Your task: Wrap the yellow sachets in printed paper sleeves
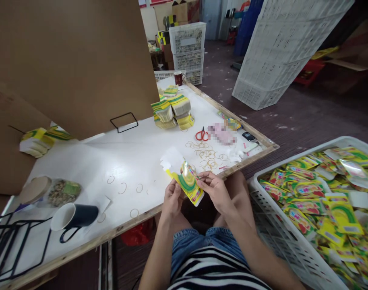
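Observation:
A yellow and green foil packet [188,183] is held by both hands just above the near edge of the white table [90,165]. My left hand [172,198] grips its lower left side with fingers curled. The packet's right edge is pinched by my right hand [216,190] between thumb and fingers. A white card backing [171,159] sticks out behind the packet's top. Loose rubber bands [207,155] lie on the table just beyond my hands.
A white crate [264,209] full of the same packets stands at my right. Bundled packet stacks [172,109], red scissors [202,135], a dark mug on its side [73,217], a jar [58,191], a wire rack [9,245] and a cardboard wall [69,60] surround the table.

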A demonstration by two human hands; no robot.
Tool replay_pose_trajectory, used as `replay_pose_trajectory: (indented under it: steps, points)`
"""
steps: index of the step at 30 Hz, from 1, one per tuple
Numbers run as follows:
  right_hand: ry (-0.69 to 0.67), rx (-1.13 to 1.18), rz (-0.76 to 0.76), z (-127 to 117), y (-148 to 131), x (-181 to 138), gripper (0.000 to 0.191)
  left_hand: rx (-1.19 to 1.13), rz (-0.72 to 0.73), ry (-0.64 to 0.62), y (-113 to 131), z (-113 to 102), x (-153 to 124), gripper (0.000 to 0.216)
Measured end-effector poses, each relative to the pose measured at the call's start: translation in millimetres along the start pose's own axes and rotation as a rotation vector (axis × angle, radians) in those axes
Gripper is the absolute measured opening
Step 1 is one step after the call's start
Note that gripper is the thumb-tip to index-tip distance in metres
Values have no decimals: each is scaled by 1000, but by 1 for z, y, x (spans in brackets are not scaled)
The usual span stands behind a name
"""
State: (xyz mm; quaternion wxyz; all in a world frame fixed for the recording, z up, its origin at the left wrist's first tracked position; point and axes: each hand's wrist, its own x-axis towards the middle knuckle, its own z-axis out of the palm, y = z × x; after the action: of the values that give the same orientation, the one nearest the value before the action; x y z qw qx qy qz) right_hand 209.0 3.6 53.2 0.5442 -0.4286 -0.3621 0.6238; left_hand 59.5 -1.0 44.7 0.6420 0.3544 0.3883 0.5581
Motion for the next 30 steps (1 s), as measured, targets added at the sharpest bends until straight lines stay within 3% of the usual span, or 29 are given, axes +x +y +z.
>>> replay_pose_trajectory:
  steps: [2,7,15,23,26,30]
  points:
    - [-22,52,46,4,1,-5,42,-42,-7,-20,3,3,-4,49]
    - [-103,68,51,13,3,-12,38,-4,78,126,4,9,-11,51]
    - [-253,-36,44,9,8,-17,39,19,-18,-152,12,8,-19,57]
    - [-139,38,7,9,12,-19,41,53,55,-90,4,1,-25,52]
    - [-93,-30,-13,9,9,-21,42,46,81,-72,4,2,-24,47]
    - [-70,-225,-52,9,8,-27,42,68,85,53,6,5,-20,51]
